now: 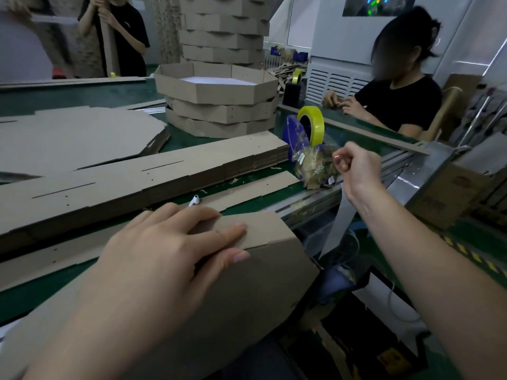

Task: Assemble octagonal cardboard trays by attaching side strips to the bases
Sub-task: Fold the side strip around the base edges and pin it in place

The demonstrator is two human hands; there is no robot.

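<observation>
Currently the left hand (164, 242) lies flat with fingers straight, pressing the top panel of the tray (260, 275) at 6 o'clock, at the near edge of the surface (82, 97). Its thumb sits on the panel below the fold. The right hand (356, 165) is at 2 o'clock, fingers curled into a pinch just beside the bag (312, 165) and in front of the tape (315, 124). Can't tell whether anything is between its fingertips.

Handling, my read:
- Plain cardboard: light, stiff across a panel, and it hinges freely at the scored folds. An unfixed panel will likely spring back once pressure comes off.
- Matte face, so not slippery.
- Edges and corners probably crush easily, and tabs would tear if forced.

Where to hold:
- Put a flat palm across the fold line, as the left hand does, rather than pinching a free edge.
- To lift, put two hands on opposite walls, close to the corners.

Strips (137, 176) are stacked at 10 o'clock. They are long and thin, so expect sag and take them at both ends. Flat bases (68, 138) sit at 11 and the finished stack (219, 105) at 12.
</observation>
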